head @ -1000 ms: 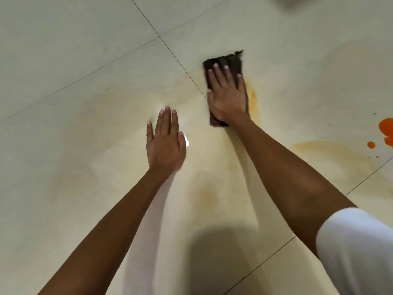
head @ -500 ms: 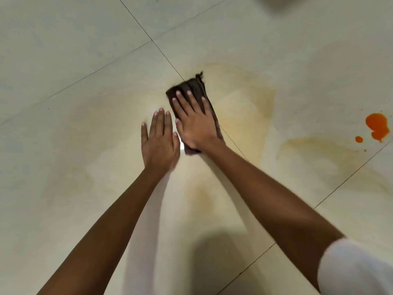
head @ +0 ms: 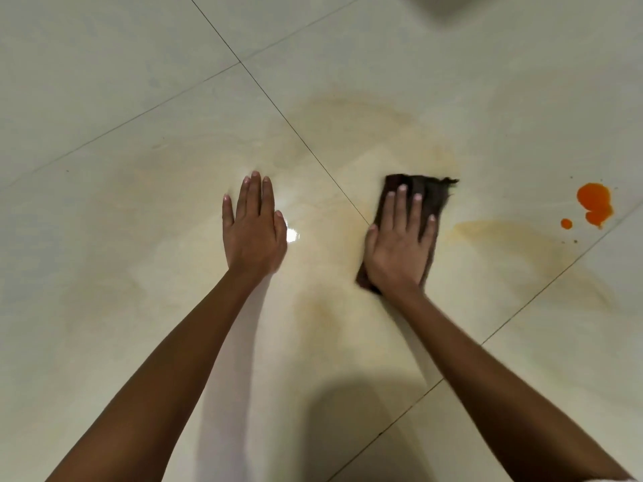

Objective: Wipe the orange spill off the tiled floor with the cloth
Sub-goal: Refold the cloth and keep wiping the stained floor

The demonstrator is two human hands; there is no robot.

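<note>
A dark brown cloth [head: 429, 193] lies flat on the pale tiled floor [head: 139, 81], and my right hand [head: 400, 241] presses down on it with fingers spread. My left hand [head: 252, 226] rests flat on the floor to the left, holding nothing. A bright orange puddle [head: 594, 203] with a small droplet [head: 566, 223] beside it sits to the right of the cloth, a hand's width or more away. Faint yellowish smears [head: 375, 127] spread over the tiles around and beyond the cloth, with another smear [head: 515, 234] between cloth and puddle.
Dark grout lines [head: 285, 123] cross the floor diagonally. A bright glare spot [head: 293, 234] shines beside my left hand. A grey shadowy shape [head: 449, 1] shows at the top edge, and my own shadow [head: 358, 422] falls on the tile at the bottom.
My right hand swept the cloth left until it was next to my left hand, then back right and nearer to me. My left hand stayed planted.
</note>
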